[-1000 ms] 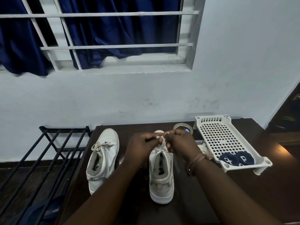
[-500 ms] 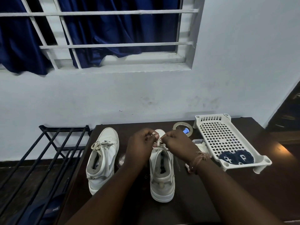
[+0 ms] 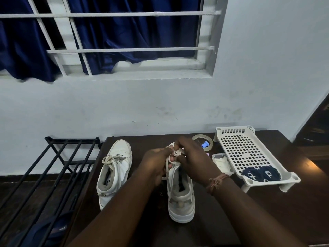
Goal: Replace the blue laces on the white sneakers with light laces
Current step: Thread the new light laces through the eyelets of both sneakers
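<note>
Centrally, both hands are working above the near white sneaker (image 3: 180, 198) on the dark table (image 3: 267, 211): the left hand (image 3: 156, 165) and right hand (image 3: 194, 158) are each pinching the light lace (image 3: 176, 154) in a closed grip. Toward 9 o'clock, the second sneaker (image 3: 115, 168) is lying already laced. Toward 3 o'clock, coiled blue laces (image 3: 260, 174) are sitting in a white tray (image 3: 240, 145).

The dark bench (image 3: 267, 211) carries 2 white sneakers (image 3: 114, 173), a tape roll (image 3: 203, 142) and a white perforated tray (image 3: 245, 154). A small lidded box (image 3: 221, 163), possibly plastic, sits beside the tray.
</note>
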`<state>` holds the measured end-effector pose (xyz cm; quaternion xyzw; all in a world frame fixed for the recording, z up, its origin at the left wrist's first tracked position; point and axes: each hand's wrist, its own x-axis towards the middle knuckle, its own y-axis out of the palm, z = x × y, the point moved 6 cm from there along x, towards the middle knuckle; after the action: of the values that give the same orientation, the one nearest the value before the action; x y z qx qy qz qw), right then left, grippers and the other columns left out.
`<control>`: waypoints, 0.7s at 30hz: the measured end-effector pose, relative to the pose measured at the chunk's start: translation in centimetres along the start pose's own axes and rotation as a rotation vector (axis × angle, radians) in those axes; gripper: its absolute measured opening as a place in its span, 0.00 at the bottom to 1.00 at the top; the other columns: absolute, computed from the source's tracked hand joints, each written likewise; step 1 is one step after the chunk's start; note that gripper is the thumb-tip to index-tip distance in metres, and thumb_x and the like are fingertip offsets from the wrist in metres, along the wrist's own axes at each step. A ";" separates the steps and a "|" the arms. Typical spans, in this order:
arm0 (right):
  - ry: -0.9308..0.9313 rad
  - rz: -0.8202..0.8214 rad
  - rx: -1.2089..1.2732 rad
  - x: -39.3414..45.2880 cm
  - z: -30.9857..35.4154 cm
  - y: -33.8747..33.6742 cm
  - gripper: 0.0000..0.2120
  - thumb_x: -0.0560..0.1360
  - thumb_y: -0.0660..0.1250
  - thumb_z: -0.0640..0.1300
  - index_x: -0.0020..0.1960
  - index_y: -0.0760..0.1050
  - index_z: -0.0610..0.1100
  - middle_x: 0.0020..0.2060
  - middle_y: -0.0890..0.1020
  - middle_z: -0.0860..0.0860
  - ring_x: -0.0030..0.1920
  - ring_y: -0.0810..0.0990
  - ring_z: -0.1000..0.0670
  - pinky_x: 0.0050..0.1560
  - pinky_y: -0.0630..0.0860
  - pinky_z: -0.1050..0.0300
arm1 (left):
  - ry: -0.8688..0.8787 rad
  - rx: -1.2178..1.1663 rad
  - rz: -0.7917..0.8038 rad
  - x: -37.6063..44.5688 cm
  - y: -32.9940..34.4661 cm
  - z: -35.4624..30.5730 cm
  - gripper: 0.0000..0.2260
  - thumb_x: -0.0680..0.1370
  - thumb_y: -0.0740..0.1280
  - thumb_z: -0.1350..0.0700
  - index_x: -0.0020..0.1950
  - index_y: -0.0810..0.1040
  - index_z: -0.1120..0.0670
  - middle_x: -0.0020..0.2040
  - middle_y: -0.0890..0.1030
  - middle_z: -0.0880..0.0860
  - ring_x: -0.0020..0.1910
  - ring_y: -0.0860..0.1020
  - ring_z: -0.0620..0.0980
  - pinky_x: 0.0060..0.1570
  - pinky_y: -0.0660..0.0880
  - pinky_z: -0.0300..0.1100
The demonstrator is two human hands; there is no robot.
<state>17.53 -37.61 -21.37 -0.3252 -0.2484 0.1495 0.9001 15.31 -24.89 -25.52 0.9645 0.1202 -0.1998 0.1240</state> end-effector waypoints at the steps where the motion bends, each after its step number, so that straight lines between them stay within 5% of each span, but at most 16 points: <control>1: -0.024 -0.012 -0.023 0.0 -0.1 -0.1 0.14 0.72 0.69 0.36 0.46 0.70 0.53 0.44 0.77 0.56 0.48 0.74 0.57 0.46 0.69 0.67 | -0.007 -0.005 -0.004 -0.1 0.0 0.0 0.07 0.82 0.67 0.58 0.47 0.82 0.60 0.30 0.78 0.52 0.28 0.76 0.47 0.31 0.74 0.38; 5: 0.025 -0.071 0.177 0.0 -0.4 -0.6 0.08 0.73 0.72 0.39 0.42 0.76 0.50 0.43 0.80 0.54 0.49 0.79 0.53 0.51 0.75 0.58 | -0.082 -0.060 0.011 -0.2 0.0 0.2 0.07 0.80 0.70 0.58 0.43 0.82 0.59 0.32 0.80 0.55 0.27 0.75 0.49 0.31 0.72 0.40; 9: 0.323 -0.188 0.862 0.0 -1.7 -0.5 0.07 0.72 0.71 0.30 0.39 0.75 0.38 0.52 0.82 0.38 0.49 0.82 0.45 0.51 0.79 0.50 | -0.301 -0.183 0.026 -0.7 0.4 0.9 0.11 0.80 0.70 0.54 0.38 0.82 0.53 0.33 0.85 0.49 0.33 0.80 0.46 0.32 0.74 0.39; 13: 0.519 -0.149 1.347 -0.6 -3.0 -0.4 0.10 0.73 0.66 0.33 0.37 0.71 0.44 0.47 0.83 0.41 0.38 0.77 0.48 0.37 0.68 0.54 | -0.434 -0.383 -0.052 -0.5 -0.7 2.0 0.08 0.81 0.68 0.58 0.43 0.81 0.53 0.38 0.84 0.50 0.38 0.83 0.46 0.34 0.72 0.41; 18: 0.713 0.022 1.323 -2.4 -3.8 -1.2 0.08 0.74 0.62 0.37 0.39 0.66 0.47 0.30 0.71 0.49 0.26 0.62 0.52 0.29 0.58 0.60 | -0.396 -0.575 -0.104 0.5 -0.8 2.4 0.09 0.86 0.57 0.62 0.49 0.74 0.56 0.54 0.84 0.59 0.64 0.80 0.56 0.62 0.76 0.52; 21: 0.821 -0.013 1.186 -3.2 -5.4 -2.7 0.13 0.79 0.58 0.36 0.38 0.65 0.48 0.27 0.67 0.50 0.23 0.58 0.53 0.27 0.55 0.60 | -0.367 -0.636 -0.132 0.6 -1.0 2.7 0.12 0.87 0.53 0.63 0.47 0.71 0.56 0.56 0.82 0.60 0.69 0.76 0.58 0.56 0.76 0.53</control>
<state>18.14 -43.78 -24.29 0.1896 0.2308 0.1198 0.9468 14.57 -24.60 -28.36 0.8161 0.2138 -0.3295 0.4239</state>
